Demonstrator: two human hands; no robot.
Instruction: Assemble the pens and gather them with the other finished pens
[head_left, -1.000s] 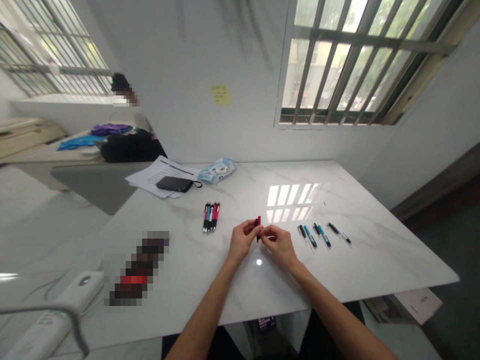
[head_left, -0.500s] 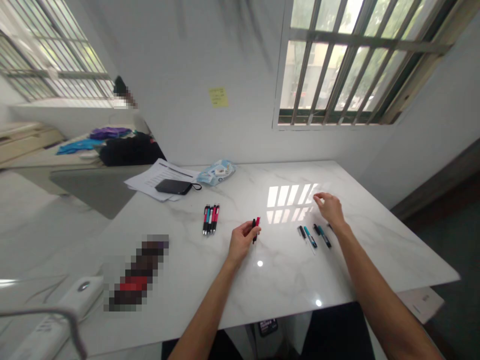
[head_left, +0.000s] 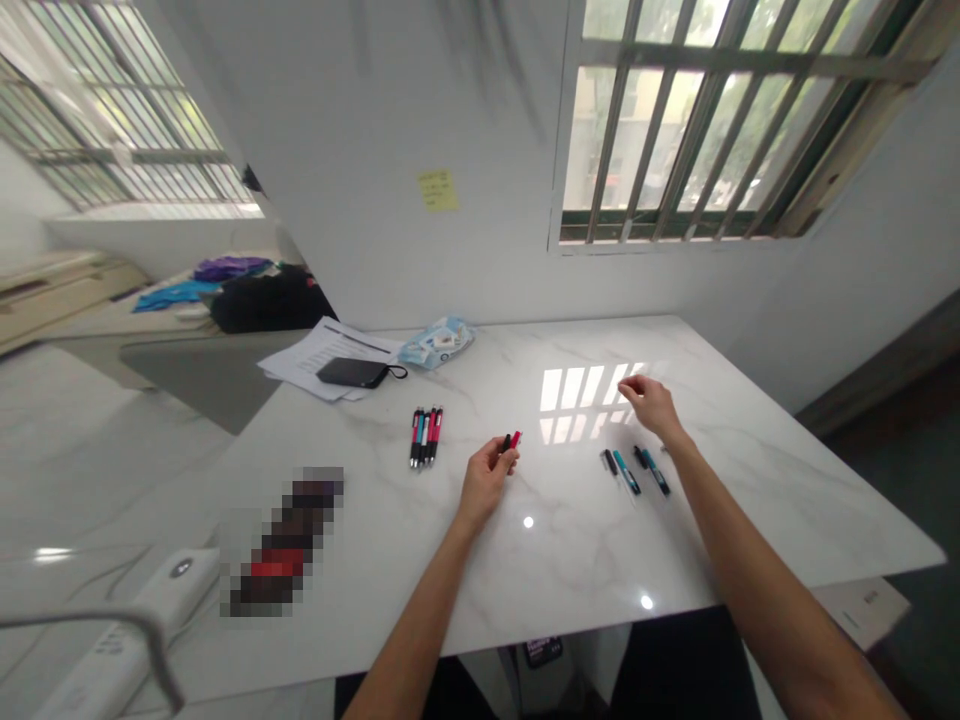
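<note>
A: Head view. Half a second before, the right hand [head_left: 649, 405] was already out past the loose pens; a second before, both hands met at the red pen [head_left: 513, 441] near the middle of the worktop [head_left: 787, 500]. Since then the right hand had barely moved, and the left hand [head_left: 486, 476] had stayed put.

B: Meaning for the work?

A: My read: the two-handed handling of the red pen was over, and the right hand had gone to the loose parts toward the right edge.

B: Left hand state?

A: Fingers curled, thumb and forefingers pinching the red pen by its dark end, red tip pointing toward the far edge. The pen sat just above the worktop, around its middle.

B: Right hand?

A: Half closed, fingertips drawn together and pointing left, hovering just beyond the teal pens [head_left: 637, 470]. Could not tell whether it gripped something small; nothing visible between the fingers.

B: Surroundings?

A: Bundle of pens [head_left: 424, 436] left of the left hand, side by side. Black pouch [head_left: 351, 372] on papers [head_left: 315, 352] near the far left corner, a blue packet [head_left: 437, 341] beside them. Yellow note [head_left: 438, 189] on the wall.
</note>
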